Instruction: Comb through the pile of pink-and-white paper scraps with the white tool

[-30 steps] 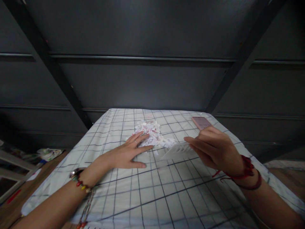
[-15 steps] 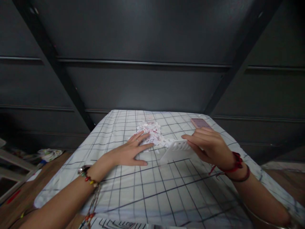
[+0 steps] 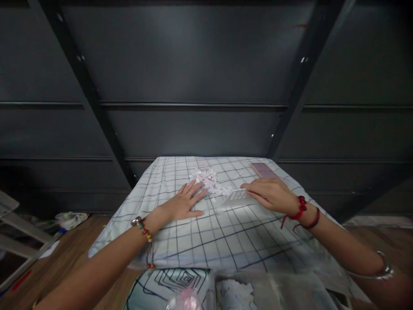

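A: Head view. State the position of the paper scraps.

B: A loose heap on the checked cloth, between the hands and slightly farther from the wearer. Its long axis slants from far left to near right, the thin tail pointing at the white slotted plate. Contact between tail and plate cannot be confirmed.

A: Which hand is nearer?

B: The left hand. Its fingertips meet the heap's near-left edge. The right hand is set off to the right, with the plate between it and the tail.

A: State of each hand?

B: Left: palm down, fingers spread, nothing gripped. Right: thumb and fingers pinched on the plate's right end; the plate is tilted.

A: Adjacent items?

B: A phone just beyond the right hand. Nearest the wearer, a clear bin containing white paper pieces.
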A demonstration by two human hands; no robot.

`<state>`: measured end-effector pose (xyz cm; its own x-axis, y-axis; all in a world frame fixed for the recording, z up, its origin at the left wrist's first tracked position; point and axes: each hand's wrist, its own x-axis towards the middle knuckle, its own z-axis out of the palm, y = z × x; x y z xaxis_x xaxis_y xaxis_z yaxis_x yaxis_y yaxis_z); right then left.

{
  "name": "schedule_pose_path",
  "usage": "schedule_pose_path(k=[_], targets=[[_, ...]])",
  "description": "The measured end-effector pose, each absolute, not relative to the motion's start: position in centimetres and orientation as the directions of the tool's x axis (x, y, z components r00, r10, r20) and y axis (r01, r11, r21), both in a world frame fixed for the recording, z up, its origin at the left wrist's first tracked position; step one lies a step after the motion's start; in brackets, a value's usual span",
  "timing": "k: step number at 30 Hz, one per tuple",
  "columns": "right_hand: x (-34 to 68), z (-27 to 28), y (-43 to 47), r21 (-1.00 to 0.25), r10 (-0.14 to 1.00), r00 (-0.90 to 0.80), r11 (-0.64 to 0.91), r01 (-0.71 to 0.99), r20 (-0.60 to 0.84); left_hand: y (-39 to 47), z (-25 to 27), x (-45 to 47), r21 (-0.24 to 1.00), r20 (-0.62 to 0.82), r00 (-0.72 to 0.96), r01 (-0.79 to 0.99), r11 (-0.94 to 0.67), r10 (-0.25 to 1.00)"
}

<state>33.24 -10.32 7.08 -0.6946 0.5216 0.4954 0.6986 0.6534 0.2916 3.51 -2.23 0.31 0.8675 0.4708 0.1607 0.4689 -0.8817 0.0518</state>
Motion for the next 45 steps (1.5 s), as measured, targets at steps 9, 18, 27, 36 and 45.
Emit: schedule_pose_path(k=[9,18,27,36,45], targets=[[32.2,7.4,-13.8,0.407,0.67,-0.588,0.431,0.805,0.453,-5.8,-0.7,-2.2,0.106,0.134,0.816,0.552,-0.827,0.562],[26.6,7.5,-17.1,0.331,0.738,-0.561,0.459,0.825,0.375,-8.7,-0.3,-7.2,0.065,0.163,0.764,0.623,-0.78,0.624],[24.7,8.2,-17.0,0.368,0.734,-0.565,0.441,0.819,0.377,-9.2,-0.3,-7.2,0.119,0.17,0.729,0.653,-0.748,0.663],[23.7,7.5,-17.8,0.374,0.681,-0.591,0.461,0.805,0.432,-8.7,-0.7,-7.1,0.108,0.185,0.713,0.669,-0.735,0.676],[21.2,7.9,-18.8,0.285,0.69,-0.615,0.545,0.789,0.382,-8.8,-0.8,-7.0,0.04,0.124,0.701,0.703,-0.71,0.702]])
